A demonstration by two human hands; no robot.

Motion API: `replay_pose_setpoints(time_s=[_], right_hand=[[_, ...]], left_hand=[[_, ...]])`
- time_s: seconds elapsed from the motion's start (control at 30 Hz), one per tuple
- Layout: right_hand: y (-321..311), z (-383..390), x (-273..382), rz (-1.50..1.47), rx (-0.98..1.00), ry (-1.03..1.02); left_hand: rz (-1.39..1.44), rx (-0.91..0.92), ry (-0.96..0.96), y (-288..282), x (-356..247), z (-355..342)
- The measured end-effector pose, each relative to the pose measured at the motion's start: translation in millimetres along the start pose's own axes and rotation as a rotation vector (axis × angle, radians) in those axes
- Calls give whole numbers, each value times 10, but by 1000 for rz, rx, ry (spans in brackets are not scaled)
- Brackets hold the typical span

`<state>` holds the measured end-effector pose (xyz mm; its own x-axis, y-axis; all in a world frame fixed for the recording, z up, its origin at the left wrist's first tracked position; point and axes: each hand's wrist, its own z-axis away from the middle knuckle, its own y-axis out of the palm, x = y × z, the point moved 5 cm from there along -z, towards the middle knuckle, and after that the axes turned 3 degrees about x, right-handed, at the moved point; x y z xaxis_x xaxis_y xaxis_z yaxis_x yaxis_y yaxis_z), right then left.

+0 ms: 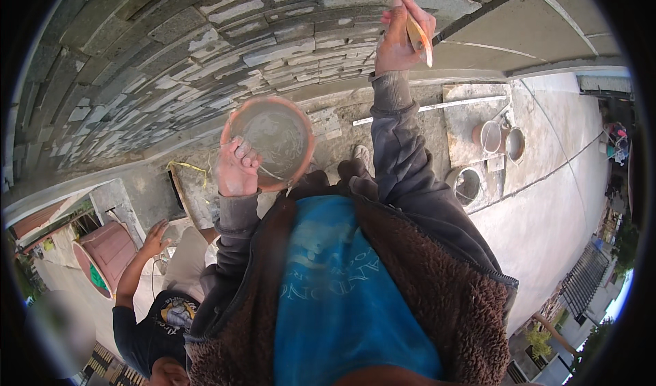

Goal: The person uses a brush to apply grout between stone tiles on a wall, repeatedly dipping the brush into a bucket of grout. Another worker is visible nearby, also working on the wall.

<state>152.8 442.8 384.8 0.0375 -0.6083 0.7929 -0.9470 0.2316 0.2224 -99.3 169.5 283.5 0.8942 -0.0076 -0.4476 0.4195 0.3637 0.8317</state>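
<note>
My right hand (393, 44) is closed around a brush (419, 43) with a pale orange-tipped handle, raised against the wall of layered grey stone strips (260, 30); the bristles reach up to the stone at the top of the view. My left hand (238, 167) has curled fingers gripping an orange-brown bucket (301, 140) by its rim or handle, below and left of the brush. The bucket holds cloudy grey liquid, with a thin stick or handle lying across its inside.
A co-worker in a dark shirt (150, 324) is low at the left, beside a large pinkish tub (113, 246). To the right, small buckets (486, 138) stand on boards, near a round container (466, 184) and a long pale strip (430, 109).
</note>
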Motion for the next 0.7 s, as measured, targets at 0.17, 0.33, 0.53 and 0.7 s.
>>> replay_pose_setpoints(time_s=[0.17,0.33,0.53,0.7], right_hand=[[722,545,198,238,265,-294],[308,180,60,-177,323,20],[145,174,197,355,179,-428],[-118,-98,284,-209,174,179]], left_hand=[[-4,65,-32,-99,-31,-67],[7,-5,1,-135,-90,34],[6,36,4,-192,-90,-45],[53,44,20,-243,-117,80]])
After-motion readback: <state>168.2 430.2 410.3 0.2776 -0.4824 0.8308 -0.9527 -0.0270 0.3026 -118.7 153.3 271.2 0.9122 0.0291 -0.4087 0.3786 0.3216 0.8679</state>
